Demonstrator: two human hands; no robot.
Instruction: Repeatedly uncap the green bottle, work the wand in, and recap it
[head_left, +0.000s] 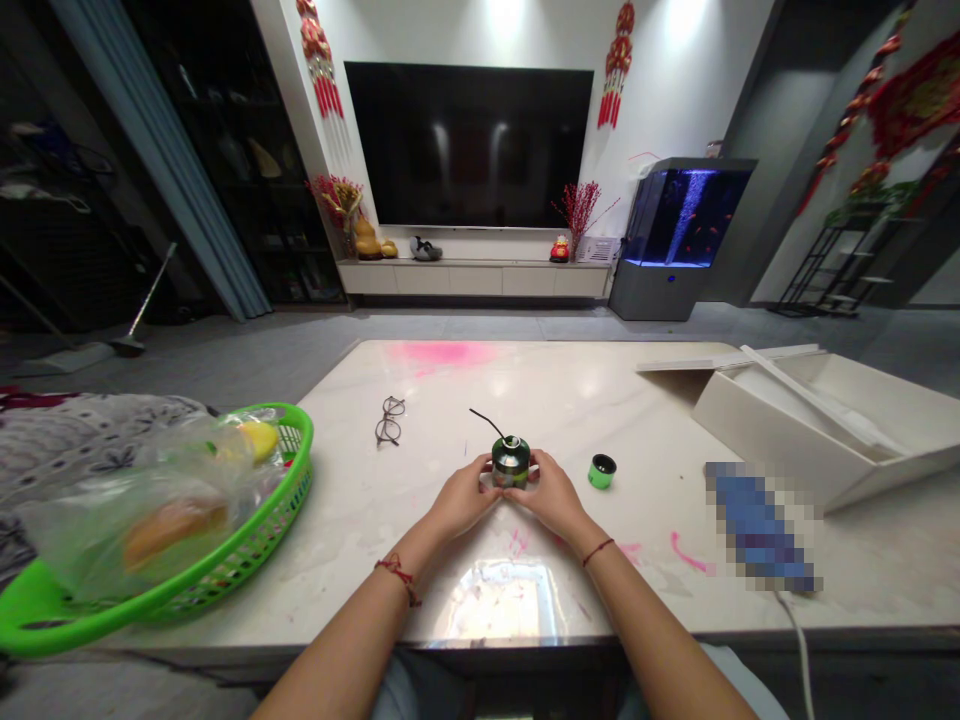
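A small, shiny dark green canister (511, 462) stands upright on the table in front of me. A pale ring shows on its top, and a thin black stem or wire (487, 424) slants up from there to the left. My left hand (466, 496) curls around the canister's left side, while my right hand (553, 494) closes on its right side. The thumbs nearly meet at the front, low down. To the right of my right hand sits a short green cylinder (601, 477) with a dark opening, perhaps a lid.
On the marble-look table (337, 560) lie eyeglasses (390, 421) behind and left of my hands. A green basket (296, 480) with bagged food is at the left. On the right are a white box (795, 435) and a blurred blue object (761, 525) with a white cable.
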